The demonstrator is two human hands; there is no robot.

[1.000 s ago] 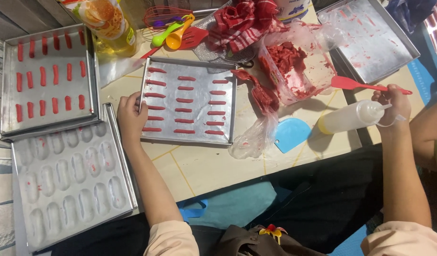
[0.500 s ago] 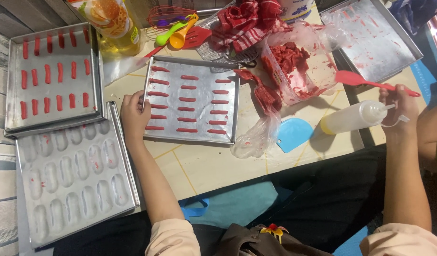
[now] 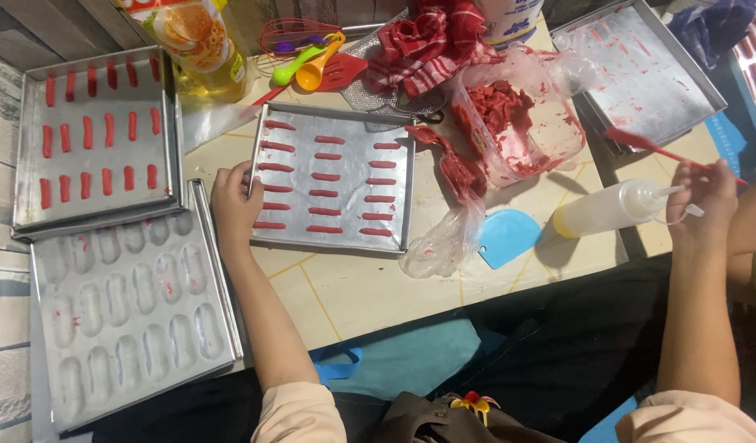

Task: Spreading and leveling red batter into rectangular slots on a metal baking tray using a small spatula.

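A person's left hand (image 3: 234,199) grips the near-left edge of a rectangular metal baking tray (image 3: 333,177) lined with red piped strips, fingers curled over its rim, while the right hand (image 3: 703,195), fingers closed, holds the nozzle of a clear plastic squeeze bottle (image 3: 609,209) lying on the cream tiled table (image 3: 378,283).

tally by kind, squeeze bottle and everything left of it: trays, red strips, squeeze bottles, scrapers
Trays: 3
Red strips: 36 (18 on each of two trays)
Squeeze bottle: 1
Blue scraper: 1
Total: 41
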